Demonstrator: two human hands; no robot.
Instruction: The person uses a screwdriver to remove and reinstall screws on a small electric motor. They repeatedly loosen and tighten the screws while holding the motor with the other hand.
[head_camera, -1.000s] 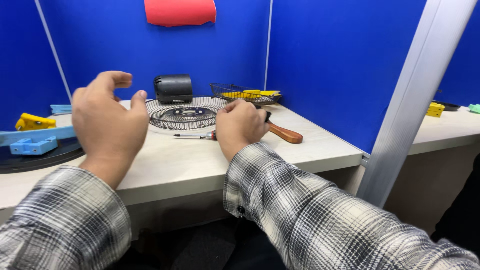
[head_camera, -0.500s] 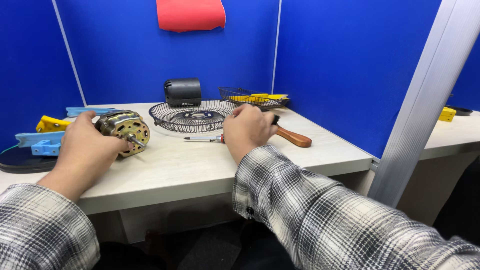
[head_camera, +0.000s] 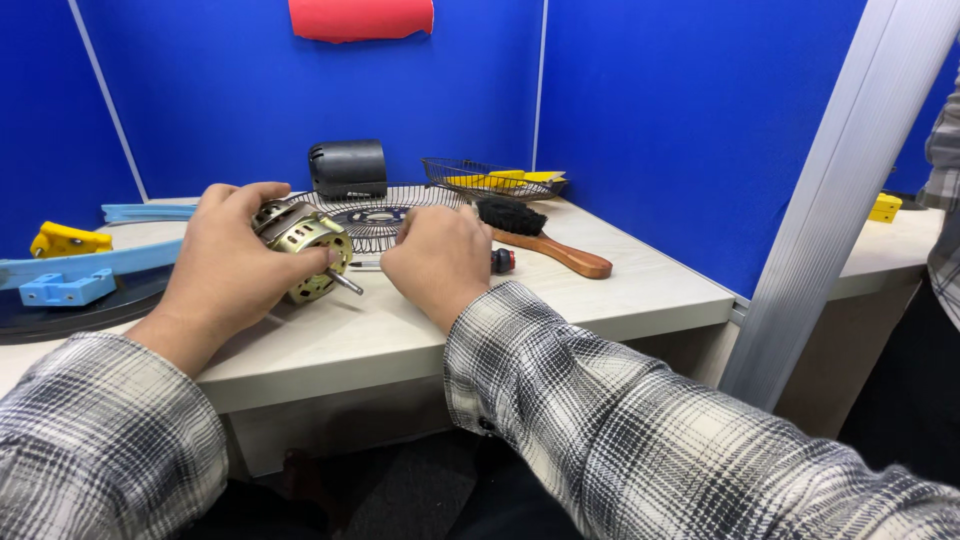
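My left hand (head_camera: 225, 265) grips a brass-coloured fan motor (head_camera: 305, 240) just above the desk, its thin steel shaft pointing right. My right hand (head_camera: 440, 260) is close beside that shaft, fingers curled over a screwdriver (head_camera: 503, 261) that lies on the desk. Only its red and black handle end and a bit of the blade show on either side of the hand. Behind both hands lies a round black wire fan grille (head_camera: 385, 212).
A wooden-handled brush (head_camera: 545, 240), a black cylindrical housing (head_camera: 347, 168) and a wire basket (head_camera: 480, 178) with yellow parts stand further back. Blue plastic parts (head_camera: 70, 280), a yellow piece (head_camera: 65, 240) and a black disc (head_camera: 60, 315) lie left. Another person's sleeve (head_camera: 945, 200) shows far right.
My left hand, empty and raised a second ago, took hold of the motor and brought it rightward towards my right hand. The right hand stayed on the screwdriver.
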